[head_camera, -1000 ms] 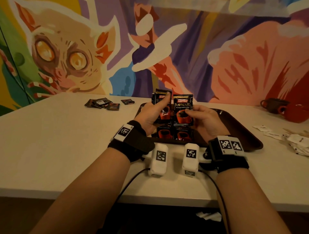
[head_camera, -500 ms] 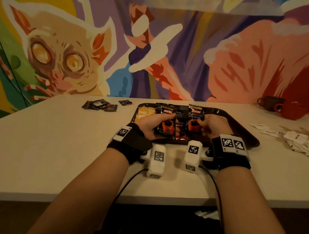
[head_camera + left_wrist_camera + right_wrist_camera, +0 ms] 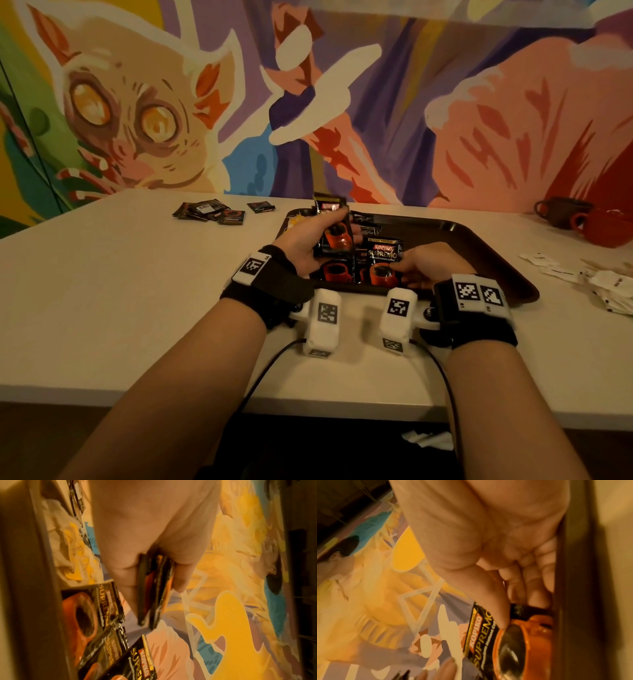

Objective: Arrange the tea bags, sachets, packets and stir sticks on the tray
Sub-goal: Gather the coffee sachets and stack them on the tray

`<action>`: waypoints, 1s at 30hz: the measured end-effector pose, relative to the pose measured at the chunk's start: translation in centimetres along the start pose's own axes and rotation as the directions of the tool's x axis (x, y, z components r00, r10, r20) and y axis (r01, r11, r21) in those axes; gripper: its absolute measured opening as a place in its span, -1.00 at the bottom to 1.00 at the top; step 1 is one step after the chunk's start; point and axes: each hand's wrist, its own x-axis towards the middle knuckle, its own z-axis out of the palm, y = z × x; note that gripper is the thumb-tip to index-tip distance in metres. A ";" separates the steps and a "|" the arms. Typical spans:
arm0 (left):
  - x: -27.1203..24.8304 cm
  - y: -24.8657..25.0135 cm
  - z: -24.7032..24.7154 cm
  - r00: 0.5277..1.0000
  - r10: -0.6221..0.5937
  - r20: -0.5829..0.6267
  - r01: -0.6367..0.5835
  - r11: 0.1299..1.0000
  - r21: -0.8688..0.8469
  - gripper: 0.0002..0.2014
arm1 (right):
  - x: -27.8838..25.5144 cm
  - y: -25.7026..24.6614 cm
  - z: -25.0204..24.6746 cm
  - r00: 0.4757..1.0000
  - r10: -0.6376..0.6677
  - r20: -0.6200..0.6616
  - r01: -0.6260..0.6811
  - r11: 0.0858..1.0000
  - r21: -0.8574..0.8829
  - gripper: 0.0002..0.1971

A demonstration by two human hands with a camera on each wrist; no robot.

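Observation:
A dark brown tray [image 3: 479,240] lies on the table ahead of me. My left hand [image 3: 308,240] grips a small stack of black coffee sachets [image 3: 334,228] upright above the tray's near left part; the left wrist view shows the stack [image 3: 154,595] edge-on between thumb and fingers. My right hand [image 3: 428,265] pinches one black sachet with an orange cup picture [image 3: 383,262], low at the tray's near edge, thumb on its face [image 3: 501,618]. More sachets [image 3: 337,272] lie flat beneath on the tray [image 3: 96,615]. Yellow tea bags [image 3: 296,219] sit at the tray's far left.
Several dark sachets [image 3: 212,212] lie loose on the table at the far left. White paper packets [image 3: 603,284] are scattered at the right. A brown cup [image 3: 561,210] and a red cup [image 3: 606,228] stand at the far right. A painted wall runs behind the table.
My left hand has lifted its stack of sachets higher and farther over the tray. My right hand has lowered its sachet toward the tray's near edge.

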 end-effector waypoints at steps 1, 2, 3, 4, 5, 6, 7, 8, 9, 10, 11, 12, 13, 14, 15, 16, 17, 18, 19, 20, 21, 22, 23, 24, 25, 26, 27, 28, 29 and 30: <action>0.0 0.1 -0.2 0.999 0.050 -0.012 -0.051 0.998 -0.035 -0.81 | -0.1 0.1 0.1 1.000 -0.021 0.009 0.021 1.000 0.013 -0.76; 0.0 0.3 -0.3 0.996 0.090 -0.019 -0.091 0.994 -0.063 -0.82 | -0.3 0.1 0.3 0.999 -0.042 0.023 0.041 0.999 0.014 -0.76; 0.0 0.4 -0.4 0.993 0.117 -0.026 -0.118 0.990 -0.082 -0.83 | -0.4 0.1 0.4 0.997 -0.066 0.034 0.065 0.998 0.017 -0.77; -0.1 0.5 -0.4 0.991 0.132 -0.029 -0.135 0.986 -0.094 -0.84 | -0.5 0.1 0.4 0.995 -0.088 0.038 0.086 0.996 0.028 -0.77; -0.2 0.5 -0.5 0.990 0.141 -0.027 -0.143 0.985 -0.097 -0.84 | -0.6 0.2 0.4 0.994 -0.106 0.037 0.105 0.993 0.046 -0.75; -0.2 0.5 -0.5 0.989 0.143 -0.024 -0.145 0.985 -0.093 -0.85 | -0.6 0.3 0.4 0.992 -0.119 0.036 0.117 0.991 0.061 -0.72; -0.1 0.4 -0.6 0.989 0.143 -0.021 -0.145 0.986 -0.083 -0.86 | -0.6 0.3 0.3 0.991 -0.128 0.031 0.126 0.989 0.072 -0.70; -0.1 0.4 -0.6 0.989 0.144 -0.018 -0.145 0.987 -0.075 -0.87 | -0.6 0.3 0.3 0.991 -0.132 0.022 0.130 0.989 0.072 -0.69; -0.1 0.3 -0.6 0.989 0.144 -0.017 -0.145 0.987 -0.070 -0.87 | -0.6 0.3 0.3 0.991 -0.132 0.010 0.131 0.989 0.070 -0.69; -0.1 0.3 -0.6 0.990 0.142 -0.018 -0.142 0.987 -0.069 -0.88 | -0.5 0.3 0.2 0.991 -0.131 -0.008 0.132 0.989 0.072 -0.69; -0.1 0.3 -0.6 0.990 0.140 -0.020 -0.141 0.988 -0.067 -0.88 | -0.4 0.3 0.2 0.991 -0.133 -0.035 0.135 0.987 0.085 -0.68; -0.1 0.3 -0.6 0.990 0.139 -0.022 -0.140 0.988 -0.067 -0.87 | -0.3 0.4 0.1 0.988 -0.139 -0.063 0.145 0.984 0.106 -0.67; -0.1 0.3 -0.6 0.990 0.139 -0.024 -0.140 0.988 -0.065 -0.86 | -0.2 0.5 0.1 0.984 -0.151 -0.090 0.162 0.978 0.129 -0.66; -0.2 0.3 -0.5 0.990 0.137 -0.028 -0.138 0.988 -0.061 -0.84 | -0.1 0.5 0.1 0.979 -0.167 -0.115 0.183 0.972 0.149 -0.66; -0.2 0.2 -0.5 0.990 0.136 -0.032 -0.137 0.989 -0.054 -0.81 | -0.1 0.5 0.2 0.973 -0.187 -0.135 0.208 0.964 0.165 -0.67; -0.2 0.2 -0.5 0.990 0.137 -0.037 -0.139 0.989 -0.043 -0.77 | -0.2 0.4 0.3 0.966 -0.212 -0.150 0.238 0.955 0.180 -0.70; -0.2 0.2 -0.5 0.989 0.141 -0.046 -0.143 0.989 -0.034 -0.70 | -0.3 0.3 0.5 0.957 -0.244 -0.156 0.272 0.943 0.195 -0.74; -0.2 0.1 -0.4 0.988 0.146 -0.054 -0.148 0.989 -0.029 -0.63 | -0.6 0.1 0.7 0.948 -0.280 -0.151 0.308 0.928 0.210 -0.78; -0.2 0.1 -0.4 0.987 0.153 -0.058 -0.155 0.988 -0.028 -0.59 | -0.9 -0.1 1.0 0.938 -0.318 -0.137 0.342 0.913 0.224 -0.82; -0.2 0.1 -0.4 0.985 0.162 -0.057 -0.163 0.986 -0.026 -0.59 | -1.3 -0.3 1.3 0.928 -0.355 -0.117 0.373 0.897 0.238 -0.88; -0.1 0.1 -0.5 0.984 0.169 -0.052 -0.171 0.985 -0.019 -0.62 | -1.7 -0.5 1.6 0.918 -0.386 -0.095 0.397 0.880 0.262 -0.93; -0.1 0.0 -0.5 0.984 0.175 -0.044 -0.175 0.984 -0.010 -0.67 | -2.1 -0.7 1.9 0.909 -0.410 -0.077 0.413 0.860 0.299 -0.96; -0.1 0.0 -0.5 0.983 0.179 -0.031 -0.179 0.984 -0.002 -0.73 | -2.4 -0.8 2.2 0.901 -0.429 -0.062 0.422 0.838 0.345 -0.96; -0.1 0.0 -0.5 0.982 0.186 -0.019 -0.186 0.983 0.006 -0.79 | -2.6 -1.0 2.4 0.894 -0.446 -0.048 0.429 0.817 0.386 -0.96; 0.0 -0.1 -0.6 0.981 0.194 -0.009 -0.194 0.981 0.010 -0.83 | -2.8 -1.1 2.7 0.886 -0.463 -0.033 0.434 0.800 0.415 -0.96; 0.0 -0.1 -0.6 0.980 0.201 -0.002 -0.201 0.980 0.012 -0.86 | -2.9 -1.2 2.9 0.878 -0.479 -0.018 0.439 0.788 0.431 -0.96; 0.0 -0.1 -0.6 0.979 0.203 0.003 -0.203 0.979 0.014 -0.87 | -3.0 -1.2 3.1 0.870 -0.493 -0.004 0.444 0.779 0.443 -0.96; -0.1 -0.1 -0.6 0.979 0.205 0.007 -0.205 0.979 0.016 -0.88 | -3.0 -1.2 3.2 0.865 -0.502 0.008 0.445 0.774 0.450 -0.95; -0.1 0.0 -0.6 0.978 0.208 0.008 -0.208 0.978 0.017 -0.88 | -2.9 -1.3 3.3 0.863 -0.504 0.016 0.443 0.771 0.457 -0.94; -0.1 0.0 -0.6 0.978 0.208 0.007 -0.208 0.978 0.017 -0.87 | -2.9 -1.3 3.4 0.862 -0.506 0.021 0.440 0.770 0.462 -0.93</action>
